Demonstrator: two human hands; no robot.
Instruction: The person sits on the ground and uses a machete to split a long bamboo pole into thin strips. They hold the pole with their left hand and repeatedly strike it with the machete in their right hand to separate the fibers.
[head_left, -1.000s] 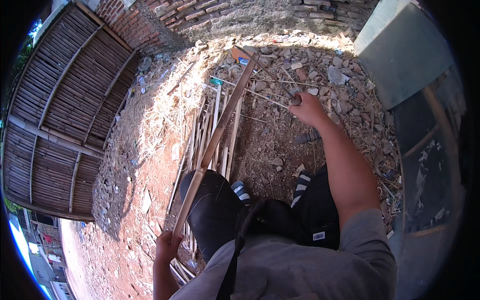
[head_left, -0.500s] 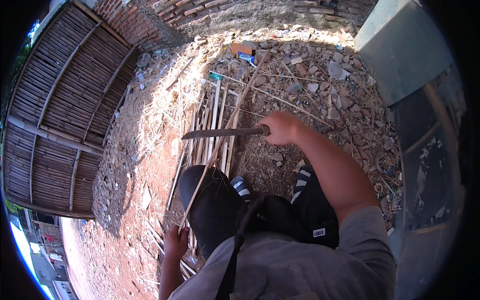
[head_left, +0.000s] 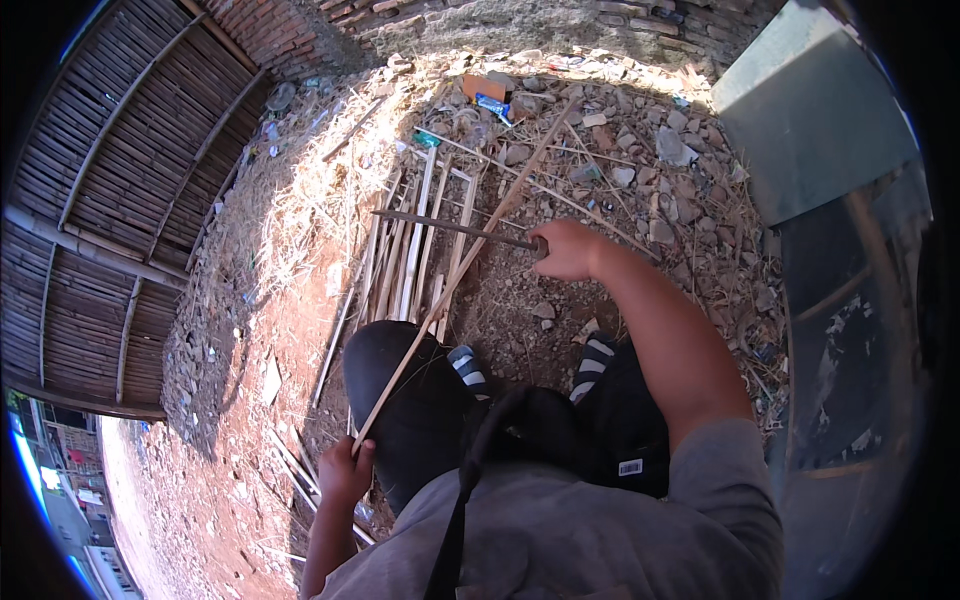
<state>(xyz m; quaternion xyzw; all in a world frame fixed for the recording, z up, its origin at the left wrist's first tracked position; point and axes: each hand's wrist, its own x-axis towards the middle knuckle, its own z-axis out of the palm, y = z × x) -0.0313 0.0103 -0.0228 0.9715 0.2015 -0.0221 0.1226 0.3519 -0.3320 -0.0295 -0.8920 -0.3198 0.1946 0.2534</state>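
My left hand (head_left: 347, 470) is closed round the near end of a long bamboo strip (head_left: 408, 358). The strip slants over my left knee and reaches away to the right, its far end above the rubble. In my right hand (head_left: 566, 250) is the handle of a machete (head_left: 455, 228), its fingers wrapped round it. The dark blade points left and crosses the strip, its edge turned so that it looks thin; whether the two touch I cannot tell. Beyond my knee lies a pile of pale bamboo strips (head_left: 410, 255) on the ground.
Stones and litter (head_left: 640, 180) cover the ground ahead. A woven bamboo panel (head_left: 110, 200) leans at left, a brick wall (head_left: 500, 30) stands at the back, and a grey-green board (head_left: 815, 120) is at right. More strips (head_left: 295, 465) lie beside my left arm.
The machete blade has turned from broadside to edge-on, and its tip has risen in view. The strip's far end has shifted right. My left hand keeps its grip.
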